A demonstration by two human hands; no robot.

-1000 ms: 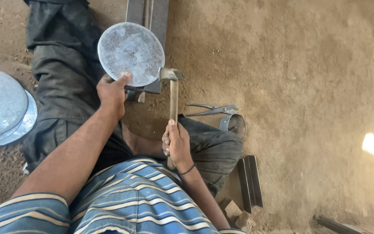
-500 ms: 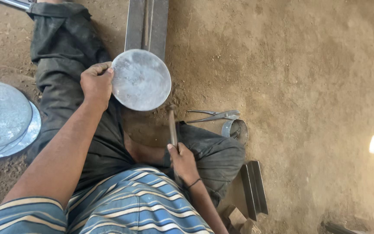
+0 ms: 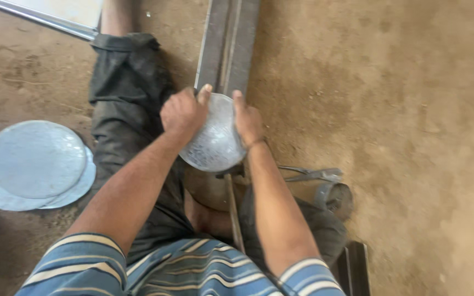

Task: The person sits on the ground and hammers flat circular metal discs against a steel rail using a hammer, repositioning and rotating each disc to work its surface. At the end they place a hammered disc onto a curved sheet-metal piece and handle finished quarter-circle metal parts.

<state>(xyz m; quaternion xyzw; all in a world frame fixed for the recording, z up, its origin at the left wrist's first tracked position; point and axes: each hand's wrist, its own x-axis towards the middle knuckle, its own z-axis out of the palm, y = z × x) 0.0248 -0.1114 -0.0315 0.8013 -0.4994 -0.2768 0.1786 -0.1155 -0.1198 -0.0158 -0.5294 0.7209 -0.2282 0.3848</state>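
Observation:
I sit on a dirt floor with a round, hammered metal disc (image 3: 213, 141) held between both hands over a long steel rail (image 3: 227, 44). My left hand (image 3: 182, 114) grips its left rim, fingers curled over the top edge. On the opposite rim, my right hand (image 3: 246, 119) clasps the disc. A hammer handle (image 3: 233, 211) lies loose below the disc, between my legs, with no hand on it.
A stack of flat round metal sheets (image 3: 31, 164) lies on the ground at left. Metal shears (image 3: 311, 174) and a small metal cup (image 3: 334, 198) rest at right. A flat sheet's edge (image 3: 45, 16) shows top left. A steel bar (image 3: 355, 268) lies bottom right.
My right hand let go of the hammer and came up onto the disc's right rim. The disc dropped lower over the rail, and the hammer now lies between my legs.

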